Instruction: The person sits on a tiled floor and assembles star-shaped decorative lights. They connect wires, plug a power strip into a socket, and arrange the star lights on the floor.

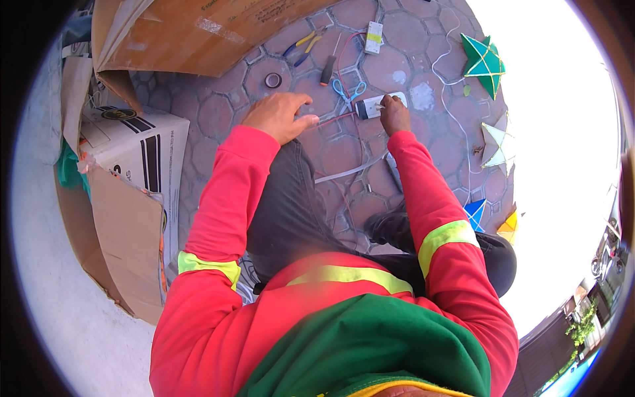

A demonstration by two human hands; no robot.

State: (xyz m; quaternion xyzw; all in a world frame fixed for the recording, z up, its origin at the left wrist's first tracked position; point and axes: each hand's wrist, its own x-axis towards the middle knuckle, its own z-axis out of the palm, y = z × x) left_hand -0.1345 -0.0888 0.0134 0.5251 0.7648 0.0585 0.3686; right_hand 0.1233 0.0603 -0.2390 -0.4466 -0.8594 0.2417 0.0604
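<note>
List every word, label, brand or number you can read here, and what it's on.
Printed wording is not copied out here, only located.
White carton: dark lettering and a round emblem.
Brown carton: dark lettering, too small to read.
White-and-yellow block: any markings too small to read.
Black-and-white device at the right hand: nothing legible.

White box at ten o'clock, which bore large black letters, small side print and an oval emblem, brown carton at eleven, which carried dark lettering at its top edge, pale unit near twelve, whose yellow label was too small to read
</note>
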